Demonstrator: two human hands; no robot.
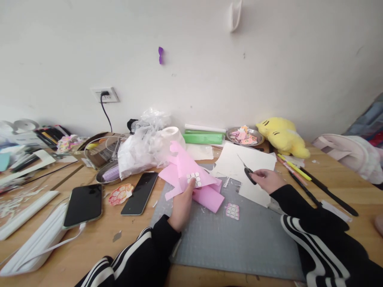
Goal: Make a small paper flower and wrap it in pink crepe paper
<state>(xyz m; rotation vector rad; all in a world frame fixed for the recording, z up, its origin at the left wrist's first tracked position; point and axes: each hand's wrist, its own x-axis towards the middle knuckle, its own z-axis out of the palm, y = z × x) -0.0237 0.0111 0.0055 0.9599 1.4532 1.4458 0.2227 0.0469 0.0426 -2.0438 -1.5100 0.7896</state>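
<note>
My left hand (181, 206) is closed on a pink foam sheet (187, 169), holding it up over the grey cutting mat (239, 239). A small white cut-out with round cells (194, 178) sits on the pink sheet by my thumb. My right hand (267, 180) grips black scissors (247, 170), blades pointing up and left over white paper (248, 159). A second small cell-patterned cut-out (232, 211) lies on the mat between my hands. Both arms wear black sleeves with white stripes.
Two dark phones (83, 204) (139, 192) lie left of the mat, a flower-shaped sticker (120, 193) between them. Behind are a crumpled plastic bag (143, 145), green roll (203, 138), metal dish of bits (245, 136), yellow plush toy (283, 136). Pens (311, 181) lie right; clutter fills the left.
</note>
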